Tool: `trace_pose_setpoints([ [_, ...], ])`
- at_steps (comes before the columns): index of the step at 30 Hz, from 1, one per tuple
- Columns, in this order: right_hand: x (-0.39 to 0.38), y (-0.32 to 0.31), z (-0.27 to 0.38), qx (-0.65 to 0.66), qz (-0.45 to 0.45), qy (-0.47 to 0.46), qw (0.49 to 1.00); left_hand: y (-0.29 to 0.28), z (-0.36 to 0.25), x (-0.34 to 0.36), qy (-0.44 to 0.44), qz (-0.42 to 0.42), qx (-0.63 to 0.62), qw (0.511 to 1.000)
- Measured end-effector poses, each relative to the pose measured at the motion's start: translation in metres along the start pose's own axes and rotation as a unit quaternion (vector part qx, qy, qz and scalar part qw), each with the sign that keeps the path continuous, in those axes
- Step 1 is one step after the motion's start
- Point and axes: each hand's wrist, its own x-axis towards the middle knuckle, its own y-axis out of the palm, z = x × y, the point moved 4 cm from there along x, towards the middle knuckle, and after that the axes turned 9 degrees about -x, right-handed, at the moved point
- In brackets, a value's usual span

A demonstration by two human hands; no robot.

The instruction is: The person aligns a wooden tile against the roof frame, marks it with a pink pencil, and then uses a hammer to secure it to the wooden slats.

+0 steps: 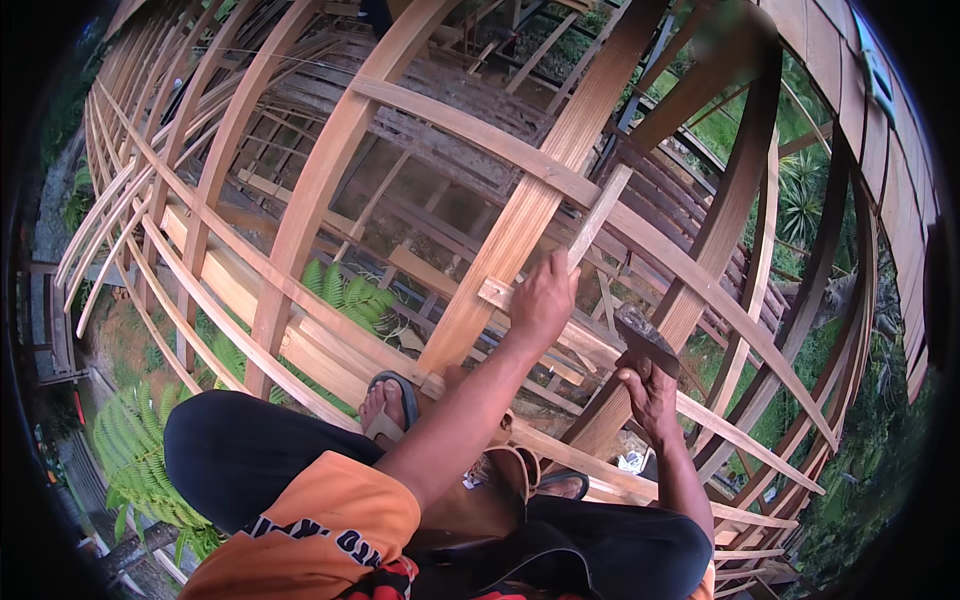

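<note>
Left hand [545,300]: middle of the frame, forearm rising from the lower edge. Fingers curled closed around the lower end of the stick.

Stick [602,212]: short, pale, squared wood. Right of centre, slanting up and right out of the left fist; upper end overlaps the upper batten in view, contact cannot be told.

Right hand [652,402]: right of centre, lower than the left. Fingers bent around the tool, partly hidden by it; thumb showing at the left side.

Tool [648,342]: dark, flat, worn head; exact kind unclear. Held above the right fist, near the lower batten, apart from the stick.

Upper batten [460,130]: long strip, running from upper centre down to the right, across the rafters [512,232].

Lower batten [745,440]: roughly parallel, left end just beside the left hand, right end at lower right.

Slats [112,225]: several, loosely bunched, far left.

Fern [350,295]: green, left of centre, seen between timbers. A larger fern [150,450], lower left.

Sandals [408,395]: a pair, worn, lower centre. Trousers [270,450]: dark, bent knees at lower left and lower right. Shirt [320,530]: orange, dark lettering, lower left.

Shingles [895,170]: brown, overlapping rows, upper right edge.
</note>
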Motion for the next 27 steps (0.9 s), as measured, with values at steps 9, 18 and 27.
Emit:
trace_pose_setpoints([
  [9, 0.048, -0.004, 0.044, -0.061, 0.096, 0.001, 0.994, -0.007, 0.017, 0.003, -0.021, 0.010, 0.051, 0.998],
  [18, 0.007, 0.046, -0.012, 0.042, -0.129, 0.080, 0.988, 0.011, -0.005, 0.004, 0.007, 0.031, 0.015, 0.999],
  [27, 0.021, 0.059, -0.028, 0.114, -0.117, 0.104, 0.981, -0.015, 0.011, 0.026, -0.078, 0.195, -0.046, 0.977],
])
